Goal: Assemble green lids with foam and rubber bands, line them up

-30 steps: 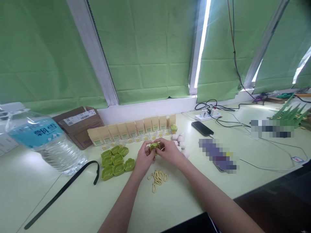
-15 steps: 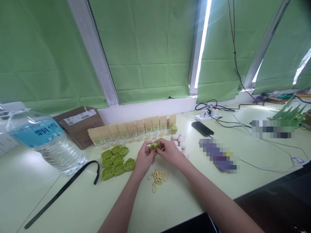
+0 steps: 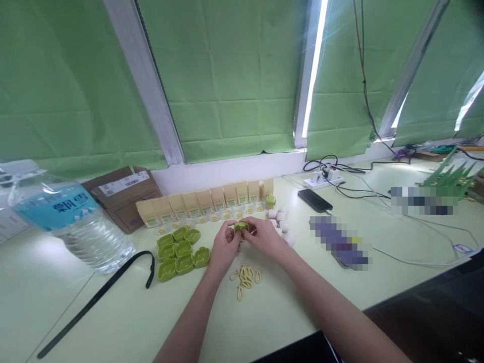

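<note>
Both hands meet over the middle of the table around one small green plastic cup-shaped piece point(image 3: 241, 227). My left hand point(image 3: 226, 240) grips its left side, thumb in front. My right hand point(image 3: 263, 235) pinches it from the right, fingers pressed at its front; what the fingertips do inside it is hidden. Several similar green pieces point(image 3: 184, 262), open side up, lie left of my left hand. Below the hands rests a small pile of cream-yellow loops point(image 3: 246, 277). Pale pink-white rounded pieces point(image 3: 282, 217) sit beside my right hand, partly covered by it.
Behind stands a row of tan cards with clear cups point(image 3: 192, 202), a finished-looking green piece point(image 3: 270, 200) at its right end. A big water bottle point(image 3: 75, 222), cardboard box point(image 3: 126, 199) and black strap point(image 3: 98, 297) are left. Right lie a phone point(image 3: 315, 200), power strip point(image 3: 324, 181) and cables.
Almost nothing differs. Both hands keep hold of the green piece in the same place, with only a very slight shift of the fingers and the view.
</note>
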A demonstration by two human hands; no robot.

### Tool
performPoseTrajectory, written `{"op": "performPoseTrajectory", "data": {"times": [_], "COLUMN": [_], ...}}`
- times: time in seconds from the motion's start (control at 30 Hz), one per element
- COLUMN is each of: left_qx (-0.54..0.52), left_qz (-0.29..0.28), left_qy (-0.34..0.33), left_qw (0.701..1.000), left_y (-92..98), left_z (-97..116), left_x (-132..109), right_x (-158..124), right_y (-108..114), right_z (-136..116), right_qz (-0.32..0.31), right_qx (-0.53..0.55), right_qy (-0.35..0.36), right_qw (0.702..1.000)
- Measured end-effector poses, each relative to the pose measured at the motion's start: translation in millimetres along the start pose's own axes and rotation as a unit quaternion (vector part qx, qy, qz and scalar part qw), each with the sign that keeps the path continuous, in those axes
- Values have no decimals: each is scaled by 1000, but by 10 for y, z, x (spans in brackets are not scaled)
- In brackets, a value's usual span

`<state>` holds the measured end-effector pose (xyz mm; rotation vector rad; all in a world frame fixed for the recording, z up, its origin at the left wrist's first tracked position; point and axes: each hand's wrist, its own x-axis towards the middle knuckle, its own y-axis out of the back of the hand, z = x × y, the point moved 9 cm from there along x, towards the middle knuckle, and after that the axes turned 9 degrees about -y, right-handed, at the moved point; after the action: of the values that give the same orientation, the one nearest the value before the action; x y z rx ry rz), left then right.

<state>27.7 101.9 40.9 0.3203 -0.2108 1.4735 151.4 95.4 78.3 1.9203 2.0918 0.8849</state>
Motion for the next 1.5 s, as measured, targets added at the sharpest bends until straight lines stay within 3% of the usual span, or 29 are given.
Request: {"op": "performPoseTrajectory", "data": {"times": [1.5], "left_qx": [8], "left_qz": [-17], "left_qy": [-6], "left_qw": [1000], "left_y": [-22], "left_z": [-41], "left_x": [0], "right_x": [-17], "right_y": [17], "right_z": [-32], "right_qz": [6], "right_qx": [-15], "right_qy": [-5], "right_qw": [1000]}}
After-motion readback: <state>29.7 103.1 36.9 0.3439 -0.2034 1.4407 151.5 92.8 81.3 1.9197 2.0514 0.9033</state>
